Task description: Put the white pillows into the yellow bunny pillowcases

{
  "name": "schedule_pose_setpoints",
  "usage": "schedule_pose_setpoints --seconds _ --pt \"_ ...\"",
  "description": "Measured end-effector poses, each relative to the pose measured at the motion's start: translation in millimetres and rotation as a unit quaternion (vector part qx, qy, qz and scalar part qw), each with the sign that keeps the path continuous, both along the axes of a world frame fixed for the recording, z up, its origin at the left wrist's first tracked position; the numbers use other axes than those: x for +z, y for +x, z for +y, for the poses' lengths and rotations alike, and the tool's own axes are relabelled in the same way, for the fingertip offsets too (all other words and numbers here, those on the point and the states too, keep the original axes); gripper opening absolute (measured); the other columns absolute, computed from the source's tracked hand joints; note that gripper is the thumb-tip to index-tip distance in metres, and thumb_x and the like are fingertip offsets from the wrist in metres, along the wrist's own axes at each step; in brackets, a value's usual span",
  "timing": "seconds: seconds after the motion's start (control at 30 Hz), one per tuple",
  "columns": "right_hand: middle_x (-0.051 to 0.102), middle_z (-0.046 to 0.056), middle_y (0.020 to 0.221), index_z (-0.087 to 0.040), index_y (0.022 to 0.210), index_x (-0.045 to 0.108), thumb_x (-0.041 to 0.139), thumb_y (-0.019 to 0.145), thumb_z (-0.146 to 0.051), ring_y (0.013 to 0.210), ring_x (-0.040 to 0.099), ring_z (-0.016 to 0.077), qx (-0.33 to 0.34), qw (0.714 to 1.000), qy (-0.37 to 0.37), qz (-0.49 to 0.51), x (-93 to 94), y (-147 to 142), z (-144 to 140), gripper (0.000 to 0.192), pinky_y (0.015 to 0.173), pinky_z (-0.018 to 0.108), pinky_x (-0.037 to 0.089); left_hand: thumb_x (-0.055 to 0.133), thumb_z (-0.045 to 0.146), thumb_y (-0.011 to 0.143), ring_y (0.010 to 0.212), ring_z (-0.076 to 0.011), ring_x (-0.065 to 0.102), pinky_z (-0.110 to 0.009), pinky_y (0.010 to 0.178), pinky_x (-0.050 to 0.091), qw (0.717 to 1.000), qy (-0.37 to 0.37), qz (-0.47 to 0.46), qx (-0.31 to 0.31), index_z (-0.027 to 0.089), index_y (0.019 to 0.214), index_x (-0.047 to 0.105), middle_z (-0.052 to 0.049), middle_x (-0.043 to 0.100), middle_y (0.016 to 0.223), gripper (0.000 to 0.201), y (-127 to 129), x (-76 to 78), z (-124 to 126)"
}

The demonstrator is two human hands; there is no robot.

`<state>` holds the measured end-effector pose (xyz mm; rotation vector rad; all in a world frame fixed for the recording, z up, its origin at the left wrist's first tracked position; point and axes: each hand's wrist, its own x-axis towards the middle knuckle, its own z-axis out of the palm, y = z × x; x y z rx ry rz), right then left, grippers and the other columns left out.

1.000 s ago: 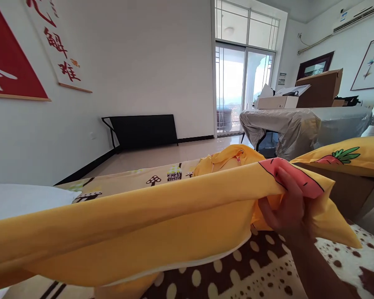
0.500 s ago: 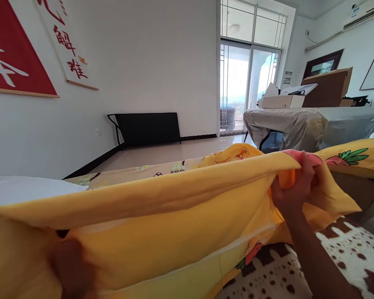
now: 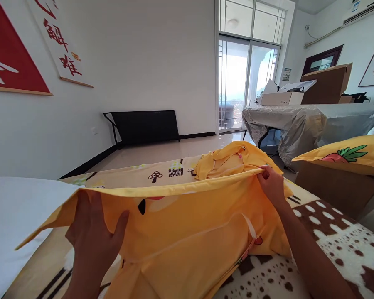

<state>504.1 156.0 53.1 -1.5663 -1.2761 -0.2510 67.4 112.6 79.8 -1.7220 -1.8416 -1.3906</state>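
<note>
Pinched between thumb and fingers, the far right corner of the yellow cotton pillowcase (image 3: 187, 232) is clamped in your right hand (image 3: 271, 186), which holds that edge up off the bed. Your left hand (image 3: 92, 241) grips the near left part of the same cloth, thumb spread out on top and fingers closed over the upper hem, so the fabric hangs stretched between your 2 hands. A loose corner of it pokes out to the left past your left hand.

The pillowcase spans the middle of the view, over the brown-and-white spotted blanket (image 3: 330, 249) that covers the near right of the bed. Just beyond the raised hem lies a crumpled heap of yellow fabric (image 3: 233, 158), touching or nearly touching the cloth you hold; you cannot tell which. Under that heap runs a pale yellow sheet printed with mushrooms (image 3: 149, 176).

At the left edge sits a white pillow (image 3: 15, 216). On the right, a yellow pillow with a carrot print (image 3: 349, 155) rests on a brown box (image 3: 333, 187). Farther off, a table draped in grey plastic sheeting (image 3: 299, 122) carries cardboard boxes (image 3: 327, 85), and a black folded frame (image 3: 143, 126) leans against the far wall.
</note>
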Motion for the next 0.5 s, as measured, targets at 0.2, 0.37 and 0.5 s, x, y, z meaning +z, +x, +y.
schedule_pose_setpoints --seconds 0.2,0.37,0.5 --pt "0.063 0.005 0.058 -0.017 0.099 0.07 0.043 0.08 -0.036 0.055 0.054 0.0191 -0.003 1.0 -0.03 -0.003 -1.2 0 2 0.038 0.057 0.03 0.035 0.04 0.05 0.086 0.142 -0.0369 0.016 -0.064 0.103 0.026 0.994 -0.029 0.103 0.022 0.019 0.149 0.015 -0.019 0.01 0.156 0.075 -16 -25.8 16" --pt "0.064 0.002 0.056 -0.017 0.094 0.067 0.05 0.076 -0.032 0.055 0.061 0.0179 0.068 0.991 -0.048 0.106 -5.5 0 6 0.029 0.059 0.029 0.047 0.051 0.046 0.081 0.142 -0.037 0.017 -0.063 0.104 0.026 0.983 -0.167 0.052 0.057 0.018 0.147 0.02 -0.021 0.009 0.156 0.078 -37 -61.1 33" --pt "0.067 0.004 0.065 -0.015 0.093 0.061 0.057 0.076 -0.042 0.06 0.066 0.0183 0.132 0.962 0.032 0.237 -0.9 -6 3 0.032 0.051 0.028 0.053 0.049 0.044 0.08 0.139 -0.0388 0.023 -0.061 0.103 0.028 0.965 -0.258 0.048 0.016 0.013 0.143 0.031 -0.026 0.02 0.152 0.072 -49 -79.5 42"
